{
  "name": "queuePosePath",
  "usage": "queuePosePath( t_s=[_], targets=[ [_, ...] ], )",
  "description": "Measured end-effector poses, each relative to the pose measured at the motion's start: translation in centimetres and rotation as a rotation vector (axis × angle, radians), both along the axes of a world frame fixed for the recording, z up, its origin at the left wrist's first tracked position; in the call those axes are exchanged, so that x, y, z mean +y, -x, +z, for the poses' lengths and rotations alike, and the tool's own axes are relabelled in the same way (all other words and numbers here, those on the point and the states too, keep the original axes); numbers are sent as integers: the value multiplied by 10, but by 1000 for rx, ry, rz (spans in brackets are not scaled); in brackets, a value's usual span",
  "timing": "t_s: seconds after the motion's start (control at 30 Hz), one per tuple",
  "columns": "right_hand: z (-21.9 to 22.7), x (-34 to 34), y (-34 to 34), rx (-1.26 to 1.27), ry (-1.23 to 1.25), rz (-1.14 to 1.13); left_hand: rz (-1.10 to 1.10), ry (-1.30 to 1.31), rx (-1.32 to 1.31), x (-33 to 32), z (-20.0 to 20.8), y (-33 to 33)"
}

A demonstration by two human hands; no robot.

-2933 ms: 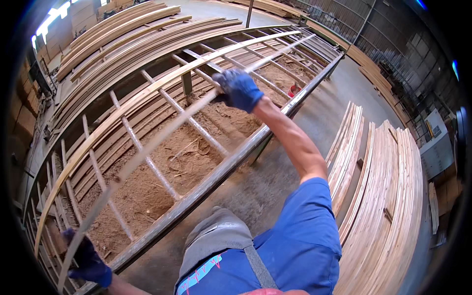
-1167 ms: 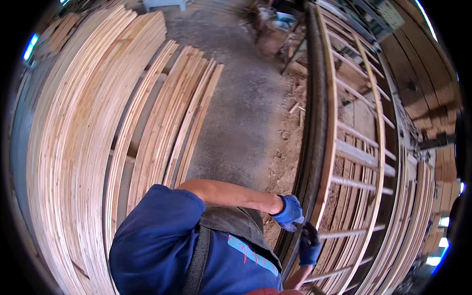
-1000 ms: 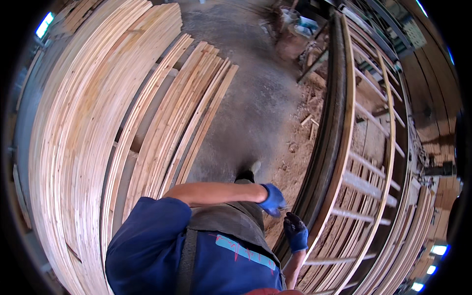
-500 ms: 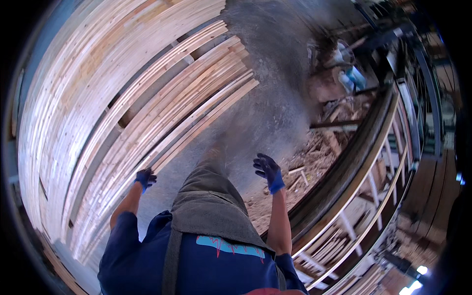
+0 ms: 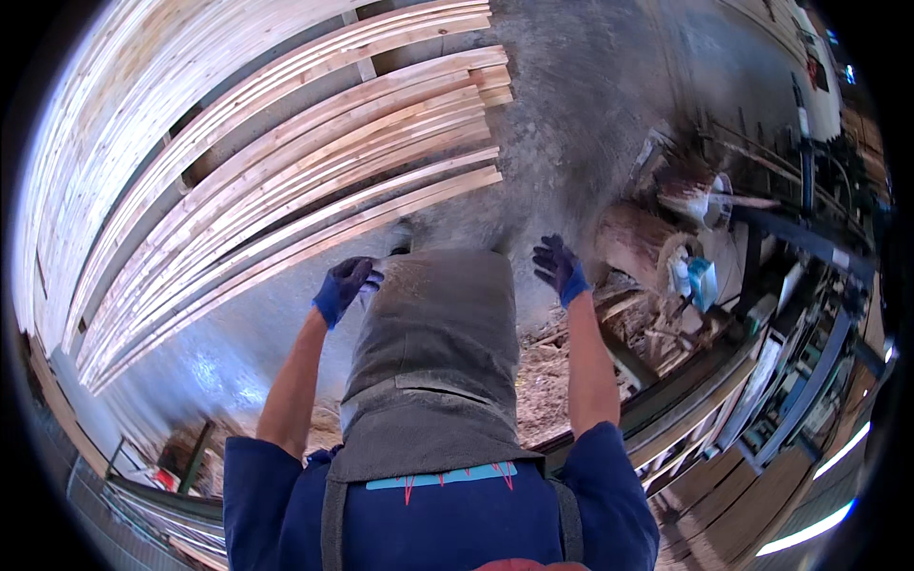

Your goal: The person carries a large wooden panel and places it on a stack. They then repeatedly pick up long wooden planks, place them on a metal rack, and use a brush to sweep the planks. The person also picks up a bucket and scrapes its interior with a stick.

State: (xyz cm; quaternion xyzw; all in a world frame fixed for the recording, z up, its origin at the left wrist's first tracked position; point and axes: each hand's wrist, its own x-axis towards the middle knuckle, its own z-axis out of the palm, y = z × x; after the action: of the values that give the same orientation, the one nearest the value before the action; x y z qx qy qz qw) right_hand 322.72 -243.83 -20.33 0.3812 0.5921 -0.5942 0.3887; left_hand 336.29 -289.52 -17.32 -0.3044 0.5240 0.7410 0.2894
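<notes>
The left hand, in a dark-blue work glove, has an empty grip, fingers loosely bent; the right hand, gloved alike, is empty too, fingers spread. Between and below both grips hangs a long grey cloth apron, probably guarding against sawdust. Ahead of the left grip, apart from it, long pale wooden planks lie across short bearers, seemingly to keep them off the grey floor.

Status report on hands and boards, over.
Left hand, right hand: apart, loosely open, nothing seen held. Boards in rows, ahead and left. Possible obstacle: sawdust, right.
</notes>
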Motion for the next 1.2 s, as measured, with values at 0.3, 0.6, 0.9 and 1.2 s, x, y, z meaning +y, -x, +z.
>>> queuePosePath(
  t_s=[0.3, 0.6, 0.9, 1.2],
  targets=[
    [-213, 13, 234, -74, -129, 440, 355, -13, -171, 109, -139, 98],
    [-389, -14, 301, -97, -133, 629, 686, -278, -555, 185, -315, 134],
    [-500, -47, 299, -53, -61, 673, 928, -357, -626, 195, -439, 139],
    [-505, -60, 283, -116, -134, 691, 1290, -337, -706, 202, -511, 134]
  ],
)
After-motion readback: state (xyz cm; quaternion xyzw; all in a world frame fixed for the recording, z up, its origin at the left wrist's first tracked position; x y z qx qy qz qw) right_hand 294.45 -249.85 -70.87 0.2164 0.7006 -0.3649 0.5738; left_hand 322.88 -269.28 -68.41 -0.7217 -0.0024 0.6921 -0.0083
